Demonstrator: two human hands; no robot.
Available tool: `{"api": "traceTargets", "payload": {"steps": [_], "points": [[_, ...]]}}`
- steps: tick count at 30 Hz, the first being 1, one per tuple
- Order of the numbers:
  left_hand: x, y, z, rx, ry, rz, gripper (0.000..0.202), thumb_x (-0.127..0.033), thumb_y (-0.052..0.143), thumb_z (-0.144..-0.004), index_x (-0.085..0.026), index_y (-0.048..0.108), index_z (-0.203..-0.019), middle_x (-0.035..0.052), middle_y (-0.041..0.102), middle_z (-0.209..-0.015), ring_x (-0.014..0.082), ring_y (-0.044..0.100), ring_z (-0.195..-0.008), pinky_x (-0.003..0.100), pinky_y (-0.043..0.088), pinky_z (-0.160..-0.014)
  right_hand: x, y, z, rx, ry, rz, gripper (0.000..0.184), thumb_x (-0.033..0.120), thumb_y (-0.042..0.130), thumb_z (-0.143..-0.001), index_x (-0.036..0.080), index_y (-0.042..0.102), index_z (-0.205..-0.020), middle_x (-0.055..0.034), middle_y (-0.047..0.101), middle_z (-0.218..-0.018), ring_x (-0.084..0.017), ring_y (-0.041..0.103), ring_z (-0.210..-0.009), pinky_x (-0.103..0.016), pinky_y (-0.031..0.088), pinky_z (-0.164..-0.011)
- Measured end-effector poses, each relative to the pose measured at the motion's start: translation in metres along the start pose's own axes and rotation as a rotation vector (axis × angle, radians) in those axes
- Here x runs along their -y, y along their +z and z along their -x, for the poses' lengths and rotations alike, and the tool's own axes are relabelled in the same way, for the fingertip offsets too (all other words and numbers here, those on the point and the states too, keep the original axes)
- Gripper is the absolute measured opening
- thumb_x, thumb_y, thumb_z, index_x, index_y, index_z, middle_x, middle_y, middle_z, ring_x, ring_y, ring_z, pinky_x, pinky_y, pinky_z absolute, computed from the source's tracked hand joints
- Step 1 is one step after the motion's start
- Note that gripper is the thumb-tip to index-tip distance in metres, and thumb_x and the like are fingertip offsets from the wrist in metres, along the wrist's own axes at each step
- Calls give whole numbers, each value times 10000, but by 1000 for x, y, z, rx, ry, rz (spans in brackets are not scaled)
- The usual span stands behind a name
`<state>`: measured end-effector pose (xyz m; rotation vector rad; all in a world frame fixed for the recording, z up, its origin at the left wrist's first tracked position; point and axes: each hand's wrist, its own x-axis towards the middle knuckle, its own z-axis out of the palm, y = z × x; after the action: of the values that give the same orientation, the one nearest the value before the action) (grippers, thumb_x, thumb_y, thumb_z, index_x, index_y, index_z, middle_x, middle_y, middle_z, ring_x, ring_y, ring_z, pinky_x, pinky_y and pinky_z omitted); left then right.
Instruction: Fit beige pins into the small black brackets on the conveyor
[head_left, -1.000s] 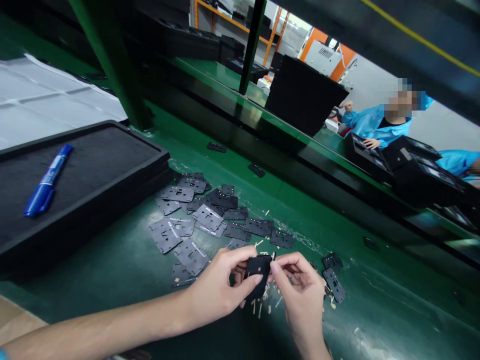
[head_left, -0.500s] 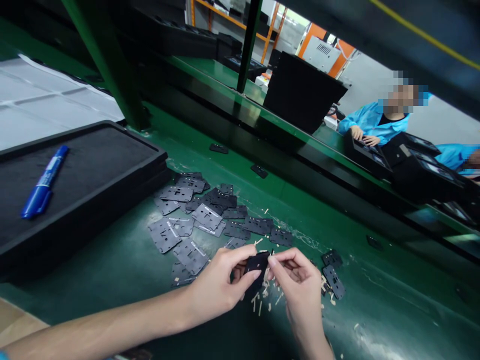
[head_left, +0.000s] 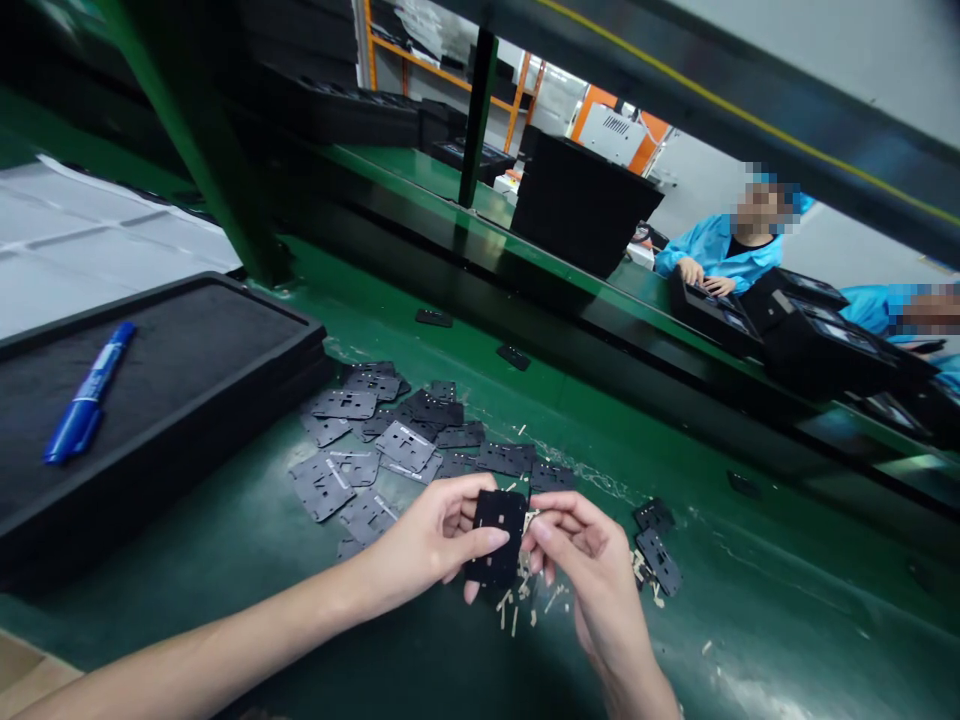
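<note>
A thin black plate with small cut-out holes (head_left: 496, 515) is pinched in my left hand (head_left: 450, 535), thumb across its face and fingers behind it. My right hand (head_left: 581, 545) is closed at the plate's right edge, thumb and index finger pressed together; what lies between those fingertips is too small to make out. Beyond my hands, several similar black plates (head_left: 409, 445) lie in a loose overlapping pile on the green bench (head_left: 750, 620). Narrow beige scraps (head_left: 514, 610) are scattered beneath my hands. To the right lie two more dark plates (head_left: 660, 560).
At left stands a stack of black foam trays (head_left: 187, 340), a blue marker (head_left: 90, 395) lying on top. A slanted green post (head_left: 202, 150) rises behind it. Across the bench, a person in blue (head_left: 724, 250) has both hands at a black tray (head_left: 712, 312).
The black plate has turned so its broad face shows more fully. My right fingers have shifted slightly left and down along its right side. The whole view has tilted a little.
</note>
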<state>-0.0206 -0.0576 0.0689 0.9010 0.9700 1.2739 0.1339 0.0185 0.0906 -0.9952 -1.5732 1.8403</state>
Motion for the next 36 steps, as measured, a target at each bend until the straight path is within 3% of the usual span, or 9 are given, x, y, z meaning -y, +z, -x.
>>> {"api": "traceTargets", "payload": {"steps": [7,9,11,15,17,23,29,36], "points": [[-1,2,0,76,-44,40,171,-252,637,-785,-140,508,-785,-13,622,-675,56,560,-451,111,305,-345,1,-3,-2,64,68,-17,241,329,748,-689,156,579,-689,31,566,-545,-35,449,-426,-116,278,-362],[-1,1,-1,137,-81,28,188,-265,639,-778,-144,494,-777,-17,620,-653,57,544,-415,122,287,-337,2,-4,-3,105,69,-38,249,315,764,-667,158,572,-674,33,558,-557,-38,451,-432,-119,275,-357],[1,0,-3,123,-95,-6,198,-275,637,-772,-156,489,-826,-23,623,-649,58,522,-389,135,282,-338,0,-5,-4,103,34,-61,239,305,762,-668,164,569,-672,37,554,-575,-38,448,-434,-122,273,-351],[6,5,-2,-222,100,-296,347,-231,708,-702,-196,502,-979,-4,636,-824,123,598,-676,193,427,-516,-9,-3,-3,-60,-148,-7,150,265,714,-735,184,592,-702,39,567,-632,-41,469,-486,-130,313,-393],[8,8,0,-309,197,-482,396,-234,735,-679,-211,522,-1012,8,629,-909,154,588,-799,233,457,-619,-13,-2,-1,-96,-214,52,112,240,698,-753,191,607,-710,33,576,-663,-49,486,-528,-140,339,-427],[9,11,6,-315,271,-631,422,-225,690,-724,-212,484,-1092,10,629,-959,143,585,-768,252,488,-647,-15,-1,1,-63,-231,49,81,215,707,-736,203,636,-702,25,578,-712,-57,478,-556,-150,331,-422],[7,8,6,-272,390,-654,428,-143,640,-738,-198,477,-1130,16,623,-992,139,601,-851,235,520,-721,-8,-1,-4,33,-93,-100,128,239,766,-651,193,647,-658,23,555,-678,-47,436,-482,-138,300,-361],[3,0,4,-225,536,-780,434,-92,602,-744,-166,499,-1159,69,623,-1073,182,582,-985,318,489,-882,-5,-5,-5,126,41,-155,179,259,782,-615,166,629,-620,22,548,-620,-48,438,-458,-130,285,-344]]}}
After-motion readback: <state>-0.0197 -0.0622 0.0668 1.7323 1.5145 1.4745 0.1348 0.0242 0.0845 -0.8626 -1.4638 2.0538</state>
